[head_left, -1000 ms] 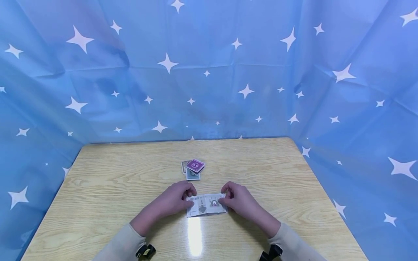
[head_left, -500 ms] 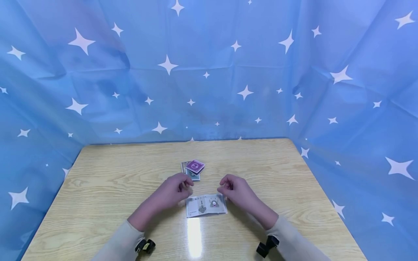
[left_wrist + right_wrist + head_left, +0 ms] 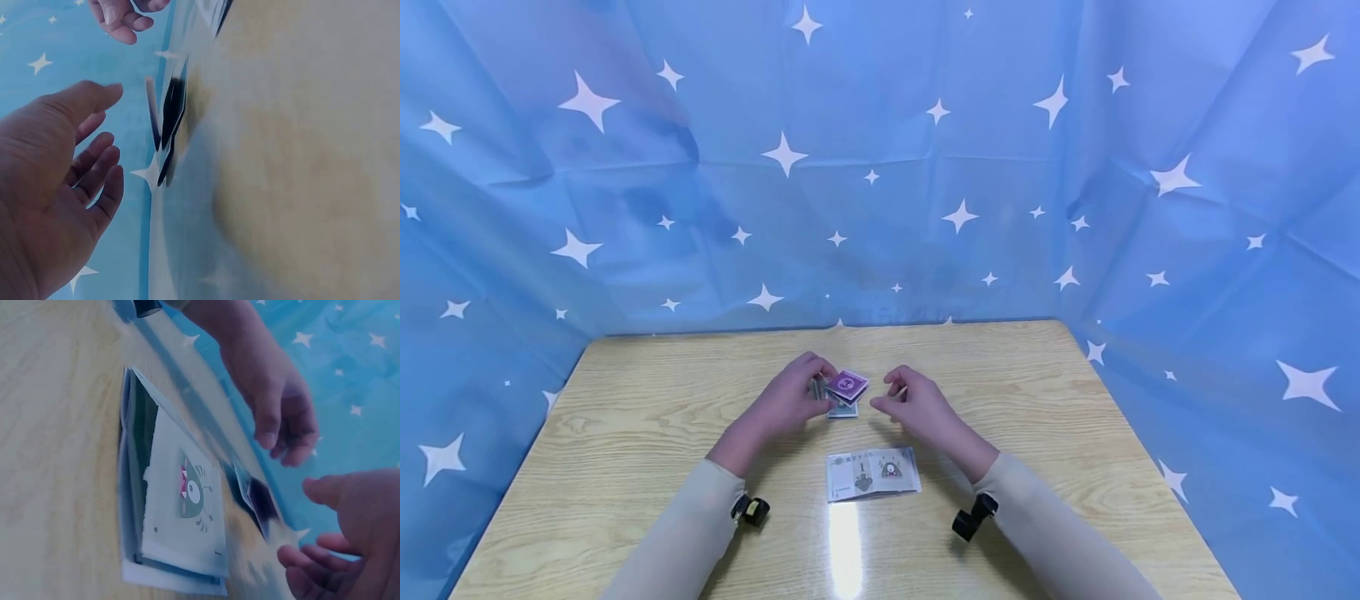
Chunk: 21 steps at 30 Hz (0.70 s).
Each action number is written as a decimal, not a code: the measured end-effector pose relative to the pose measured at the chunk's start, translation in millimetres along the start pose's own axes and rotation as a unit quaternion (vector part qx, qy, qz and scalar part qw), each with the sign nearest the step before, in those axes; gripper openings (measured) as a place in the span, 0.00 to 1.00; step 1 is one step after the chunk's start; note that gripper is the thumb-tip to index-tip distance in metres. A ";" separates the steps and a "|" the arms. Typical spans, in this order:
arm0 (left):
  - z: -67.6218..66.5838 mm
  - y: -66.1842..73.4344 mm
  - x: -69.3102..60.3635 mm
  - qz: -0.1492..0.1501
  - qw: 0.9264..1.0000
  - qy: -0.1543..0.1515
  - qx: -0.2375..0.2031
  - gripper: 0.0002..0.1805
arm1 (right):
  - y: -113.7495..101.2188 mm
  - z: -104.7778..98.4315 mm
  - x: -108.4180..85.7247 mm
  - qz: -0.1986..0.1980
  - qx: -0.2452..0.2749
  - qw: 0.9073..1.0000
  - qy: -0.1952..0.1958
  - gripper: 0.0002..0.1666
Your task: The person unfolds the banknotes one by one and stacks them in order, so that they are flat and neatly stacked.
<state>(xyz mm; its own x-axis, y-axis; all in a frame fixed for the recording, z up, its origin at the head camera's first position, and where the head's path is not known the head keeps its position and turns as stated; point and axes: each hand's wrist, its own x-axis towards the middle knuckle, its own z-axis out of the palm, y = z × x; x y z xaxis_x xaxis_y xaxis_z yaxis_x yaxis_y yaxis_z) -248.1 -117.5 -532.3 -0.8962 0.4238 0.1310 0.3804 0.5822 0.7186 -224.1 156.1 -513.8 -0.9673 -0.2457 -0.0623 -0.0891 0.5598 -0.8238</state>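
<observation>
A small pile of folded printed papers lies toward the back of the table: a purple square [image 3: 848, 384] tops it, with a blue-grey one [image 3: 842, 412] partly under it. My left hand [image 3: 786, 398] is at the pile's left side, fingers loosely bent, covering part of it; the left wrist view shows a gap between fingers and pile. Just right of the pile my right hand [image 3: 919, 407] hovers with relaxed fingers and holds nothing. Nearer me lies a creased stack of white printed slips [image 3: 872, 473], showing a 1 and a cartoon monster; its layers [image 3: 178, 506] stand slightly apart.
The wooden table [image 3: 625, 467] extends to both sides. A blue cloth with white stars [image 3: 880, 167] hangs behind and beside it. Black straps with small devices [image 3: 752, 508] are on both wrists. A bright reflection lies in front of the white slips.
Both hands have let go of the white slips and moved away from me to either side of the folded pile. The slips have stayed in place.
</observation>
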 end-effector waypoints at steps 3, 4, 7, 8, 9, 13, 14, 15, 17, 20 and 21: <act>-1.6 -4.1 11.6 0.017 0.999 -0.020 0.025 0.32 | -1.4 4.4 9.4 0.005 0.003 1.000 -0.002 0.32; -2.1 -5.1 14.9 0.022 0.999 -0.028 0.034 0.34 | -0.9 5.9 12.9 0.006 0.001 1.000 -0.004 0.34; -3.4 -7.4 22.8 0.032 0.997 -0.050 0.056 0.39 | 1.2 9.9 22.1 0.010 -0.008 1.000 -0.011 0.37; -3.8 -8.4 25.0 0.033 0.996 -0.058 0.061 0.40 | 2.3 11.5 25.2 0.012 -0.012 1.000 -0.014 0.38; -4.2 -9.0 26.8 0.035 0.995 -0.065 0.066 0.41 | 2.6 12.8 27.7 0.015 -0.014 1.000 -0.017 0.38; -6.1 -10.8 32.5 0.027 0.994 -0.090 0.062 0.41 | 2.2 17.2 36.3 0.024 -0.016 0.999 -0.022 0.35; -6.3 -11.4 33.7 0.023 0.994 -0.095 0.057 0.40 | 2.1 18.2 38.0 0.026 -0.017 0.999 -0.022 0.34; -6.6 -11.8 34.7 0.017 0.993 -0.100 0.052 0.40 | 1.8 19.1 39.6 0.027 -0.018 0.999 -0.020 0.33; -6.0 -14.3 37.5 0.011 0.993 -0.108 0.040 0.39 | 2.1 20.9 42.7 0.031 -0.021 0.999 -0.013 0.32; -4.0 -18.4 41.6 0.015 0.993 -0.116 0.029 0.38 | 3.5 23.6 46.0 0.037 -0.027 0.999 -0.007 0.29; -3.5 -19.3 42.5 0.017 0.993 -0.118 0.026 0.37 | 4.0 24.4 46.9 0.037 -0.028 0.999 -0.004 0.28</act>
<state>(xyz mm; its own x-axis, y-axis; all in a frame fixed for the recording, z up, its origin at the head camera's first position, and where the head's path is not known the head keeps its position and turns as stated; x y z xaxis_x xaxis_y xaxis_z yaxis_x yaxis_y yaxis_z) -294.3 -113.2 -538.2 -0.8067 0.5909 -0.0122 0.4267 0.5966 0.6797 -264.0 127.5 -533.7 -0.9697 -0.2086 -0.1274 -0.0306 0.6207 -0.7834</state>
